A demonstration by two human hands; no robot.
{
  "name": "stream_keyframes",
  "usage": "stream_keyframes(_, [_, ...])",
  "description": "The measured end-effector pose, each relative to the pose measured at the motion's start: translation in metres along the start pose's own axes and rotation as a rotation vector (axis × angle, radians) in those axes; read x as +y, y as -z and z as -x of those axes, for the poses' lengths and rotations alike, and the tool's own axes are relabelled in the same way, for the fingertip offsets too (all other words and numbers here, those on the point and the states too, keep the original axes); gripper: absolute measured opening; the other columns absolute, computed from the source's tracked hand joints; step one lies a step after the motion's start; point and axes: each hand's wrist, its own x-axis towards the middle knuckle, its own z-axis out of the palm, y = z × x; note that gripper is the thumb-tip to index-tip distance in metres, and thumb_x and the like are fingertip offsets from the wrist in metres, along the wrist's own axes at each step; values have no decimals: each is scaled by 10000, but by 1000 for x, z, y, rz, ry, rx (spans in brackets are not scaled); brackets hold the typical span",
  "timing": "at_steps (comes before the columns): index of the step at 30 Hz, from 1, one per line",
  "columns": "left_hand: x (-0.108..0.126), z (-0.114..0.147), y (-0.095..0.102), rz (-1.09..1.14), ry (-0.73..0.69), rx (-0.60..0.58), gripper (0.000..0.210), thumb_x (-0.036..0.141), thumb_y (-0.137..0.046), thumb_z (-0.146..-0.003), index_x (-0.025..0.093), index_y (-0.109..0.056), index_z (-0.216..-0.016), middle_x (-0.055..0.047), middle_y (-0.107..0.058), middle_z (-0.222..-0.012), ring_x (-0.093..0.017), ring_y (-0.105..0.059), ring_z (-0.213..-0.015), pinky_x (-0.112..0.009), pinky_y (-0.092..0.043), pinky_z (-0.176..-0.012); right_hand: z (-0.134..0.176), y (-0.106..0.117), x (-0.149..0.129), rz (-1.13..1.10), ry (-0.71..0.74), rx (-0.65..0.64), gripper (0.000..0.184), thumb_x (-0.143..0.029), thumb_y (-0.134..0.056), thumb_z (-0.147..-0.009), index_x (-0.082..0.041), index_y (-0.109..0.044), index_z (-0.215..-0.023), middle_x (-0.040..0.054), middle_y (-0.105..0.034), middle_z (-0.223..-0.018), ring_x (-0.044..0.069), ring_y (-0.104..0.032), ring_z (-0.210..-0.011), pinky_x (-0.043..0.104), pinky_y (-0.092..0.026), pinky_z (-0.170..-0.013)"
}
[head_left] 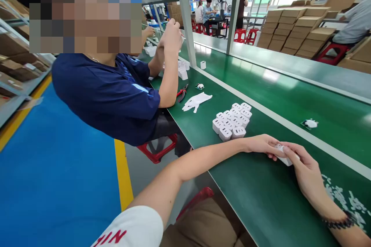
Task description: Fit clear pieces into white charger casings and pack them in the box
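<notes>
Above the green bench, both my hands grip one small white charger [285, 158], which resembles the clustered ones. My left hand [265, 146] pinches its left end. On the right side, my right hand [305, 168] closes over it with thumb and fingers, hiding part of the casing. A tight group of white chargers [232, 121] stands on the bench left of my hands, slotted faces up. Many small clear-white plastic pieces [337, 193] lie scattered beside my right wrist. Beyond my hands, a small circuit board with a white part [310, 124] rests on the green surface.
A co-worker in a dark blue shirt [107, 92] sits to the left, hands raised near white housings [182, 70]. Red-handled pliers [182, 92], a white glove [197, 102] and another circuit board [199, 86] lie between us. A metal post [185, 19] rises from the bench.
</notes>
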Motion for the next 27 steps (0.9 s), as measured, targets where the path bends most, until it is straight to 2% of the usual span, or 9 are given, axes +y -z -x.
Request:
stream_keyframes(2, [-4,-4,-1,98,15,29,383,440,-746,-732,136,-663,-949,-29,-649,-805,-132,-615,-723,-302,-465,-734,1,-1,-1,44,24,37,350,-582,-663,-795,-295,-741,-980,48,-675,-1158,313,-587,-1132,485,-433,-1028])
stream_keyframes(5, [-8,-8,-1,221,55,24,383,450,-685,-769,131,-673,-980,-56,-678,-886,-165,-660,-766,-341,-496,-822,-1,2,-1,27,21,20,364,-590,-652,-796,-291,-742,-983,56,-674,-1160,324,-582,-1148,508,-420,-1049])
stream_keyframes(9, [-10,-8,1,258,43,59,372,428,-665,-784,119,-686,-990,-68,-689,-873,-180,-679,-768,-354,-512,-844,-8,4,4,8,6,-38,347,-578,-652,-803,-293,-737,-983,49,-670,-1159,315,-582,-1141,493,-411,-1056])
stream_keyframes(13, [-2,-1,-3,281,43,51,378,410,-738,-745,96,-701,-952,-76,-702,-891,-154,-674,-771,-329,-517,-847,-11,3,4,-28,51,-106,309,-533,-605,-860,-291,-711,-1019,37,-639,-1190,275,-555,-1171,435,-378,-1087])
stream_keyframes(15, [3,3,-6,272,51,54,441,435,-778,-707,81,-703,-959,-79,-708,-869,-158,-677,-765,-324,-522,-822,-9,1,-1,-28,99,-133,304,-512,-570,-889,-278,-700,-1032,44,-621,-1199,260,-540,-1181,420,-350,-1107])
stream_keyframes(18, [7,5,-5,201,51,109,503,480,-777,-708,53,-702,-963,-94,-706,-812,-160,-677,-744,-301,-523,-770,-9,-3,-8,-29,161,-157,337,-508,-534,-900,-245,-696,-1033,71,-613,-1168,256,-548,-1145,407,-379,-1081])
stream_keyframes(22, [9,6,-4,162,26,76,481,500,-749,-736,54,-688,-906,-97,-703,-808,-131,-666,-733,-262,-523,-754,-10,-7,-9,-24,178,-122,351,-498,-507,-902,-226,-686,-1033,77,-605,-1143,247,-555,-1109,402,-401,-1050])
stream_keyframes(27, [16,14,-13,98,-10,129,478,479,-767,-711,41,-682,-883,-109,-699,-819,-144,-669,-736,-284,-541,-770,-8,-12,-9,-17,228,-125,332,-482,-487,-904,-214,-655,-1004,83,-589,-1105,242,-554,-1071,412,-419,-1016])
